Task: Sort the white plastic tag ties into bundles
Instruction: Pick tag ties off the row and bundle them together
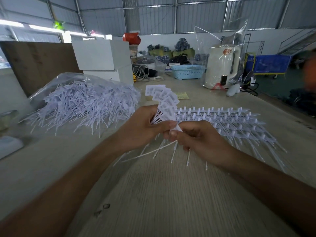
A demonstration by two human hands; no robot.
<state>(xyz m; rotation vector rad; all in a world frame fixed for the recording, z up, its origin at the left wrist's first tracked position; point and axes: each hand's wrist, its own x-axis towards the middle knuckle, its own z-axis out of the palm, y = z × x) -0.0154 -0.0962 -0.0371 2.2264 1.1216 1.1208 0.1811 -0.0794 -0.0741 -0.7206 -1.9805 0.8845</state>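
My left hand (142,127) grips a fanned bunch of white tag ties (162,98), their flat heads spreading up and their thin tails sticking out below the fist. My right hand (200,139) pinches a single tag tie (176,128) by its head, right against the bunch, its tail slanting down to the left. A big loose heap of tag ties (85,105) lies on a clear plastic bag at the left. Sorted rows of tag ties (227,122) lie in overlapping layers on the table behind my right hand.
The wooden table (162,194) stretches toward me. At the back stand white boxes (102,55), a blue basket (187,71), a white kettle in clear wrap (222,65) and a yellow note (182,96). A brown board (34,62) leans at the far left.
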